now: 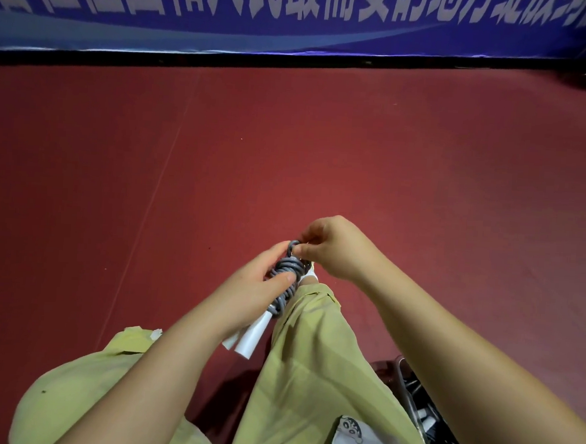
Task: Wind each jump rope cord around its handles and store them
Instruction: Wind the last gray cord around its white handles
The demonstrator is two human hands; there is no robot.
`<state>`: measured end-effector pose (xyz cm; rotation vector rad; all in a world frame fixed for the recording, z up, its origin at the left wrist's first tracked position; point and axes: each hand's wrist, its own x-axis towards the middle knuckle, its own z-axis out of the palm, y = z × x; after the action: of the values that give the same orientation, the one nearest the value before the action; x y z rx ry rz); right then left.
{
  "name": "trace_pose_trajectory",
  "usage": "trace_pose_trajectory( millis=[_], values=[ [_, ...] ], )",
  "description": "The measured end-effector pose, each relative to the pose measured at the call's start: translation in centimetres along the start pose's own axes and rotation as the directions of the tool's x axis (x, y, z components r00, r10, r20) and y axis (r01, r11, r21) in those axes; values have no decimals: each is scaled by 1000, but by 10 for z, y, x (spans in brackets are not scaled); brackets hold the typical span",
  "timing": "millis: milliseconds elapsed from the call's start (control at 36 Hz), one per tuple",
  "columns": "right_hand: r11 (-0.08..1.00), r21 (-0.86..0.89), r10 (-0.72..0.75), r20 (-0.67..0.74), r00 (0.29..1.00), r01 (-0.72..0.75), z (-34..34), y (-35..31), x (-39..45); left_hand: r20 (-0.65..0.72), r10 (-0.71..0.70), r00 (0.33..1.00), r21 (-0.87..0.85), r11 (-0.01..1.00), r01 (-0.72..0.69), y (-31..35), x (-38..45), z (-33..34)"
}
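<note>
Both bare forearms are extended forward and brought together in front of the body, the left hand being wrapped around the wound jump rope with its thumb laid across the coils, while a cord loop is pinched by the right hand's curled fingertips.

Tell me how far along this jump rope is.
Done: most of the grey cord is coiled around the white handles. In hand: the left hand grips the bundle while the right hand pinches the last loop at the top. Left: securing that end and storing it.
</note>
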<state>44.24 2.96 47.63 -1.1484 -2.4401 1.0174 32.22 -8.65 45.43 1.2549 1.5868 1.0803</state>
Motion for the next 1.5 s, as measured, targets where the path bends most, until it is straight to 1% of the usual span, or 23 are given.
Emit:
trace_pose_trajectory(
  millis=[83,194,250,306,361,417,528,583,667,722,806,861,917,972,1028,1111,1194,1278,1333,1361,1444,1472,1500],
  values=[
    [999,-8,34,2,999,-34,5,3,-2,22,-37,999,-11,999,38,0,-1,0],
    [998,-33,53,6,999,-53,5,1,-5,43,-107,993,-208,971,114,0,-4,1],
    [996,-78,51,11,999,-50,4,-2,-5,45,-133,990,-263,954,140,-3,-5,3],
    [986,-163,43,-2,999,-42,5,-4,-5,44,-145,988,-277,949,152,-6,-4,4],
    [972,-230,38,-25,999,-43,8,-4,-6,39,-146,989,-245,958,151,-9,-2,3],
    [973,-223,40,-47,998,-50,11,-2,-6,30,-129,991,-196,972,133,-10,0,3],
    [990,-121,65,-33,997,-68,9,5,-8,21,-82,996,-114,990,84,-8,-1,4],
    [998,9,66,-39,997,-66,8,8,-10,28,-61,998,-106,992,64,-7,-1,5],
    [970,244,45,-107,993,-18,9,13,-14,-1,-56,998,-160,986,55,-1,2,6],
    [941,335,5,-158,987,49,9,16,-15,-17,-55,998,-202,978,51,2,5,5],
    [887,450,-42,-149,988,106,8,20,-15,-6,-96,995,-286,954,91,5,7,0],
    [881,460,-68,-116,991,115,6,21,-17,6,-124,992,-332,936,119,5,7,-2],
    [903,413,-77,-115,990,118,4,21,-17,14,-129,992,-344,930,125,6,6,-1],
    [929,352,-72,-138,988,117,4,19,-18,20,-111,994,-311,944,111,7,4,2],
    [925,363,-48,-170,984,108,6,18,-18,21,-98,995,-281,955,100,7,4,5],
    [913,393,13,-301,953,111,8,19,-19,17,-83,996,-339,937,84,12,3,6],
    [875,452,54,-447,893,173,9,15,-20,35,-80,996,-478,874,87,18,0,8],
    [868,449,46,-500,865,213,11,12,-20,61,-105,993,-570,813,121,19,-1,11],
    [855,479,69,-486,871,199,12,12,-19,66,-127,990,-596,790,141,18,-1,10],
    [830,525,99,-467,879,186,11,13,-18,66,-139,988,-609,779,150,17,-1,10],
    [667,731,217,-371,903,140,9,14,-14,80,-158,984,-618,767,174,16,-3,11],
    [622,772,228,-340,912,132,8,13,-13,89,-157,983,-619,765,179,17,-4,11],
    [614,777,208,-328,922,138,6,12,-13,99,-157,983,-620,763,184,18,-5,12]
  ],
)
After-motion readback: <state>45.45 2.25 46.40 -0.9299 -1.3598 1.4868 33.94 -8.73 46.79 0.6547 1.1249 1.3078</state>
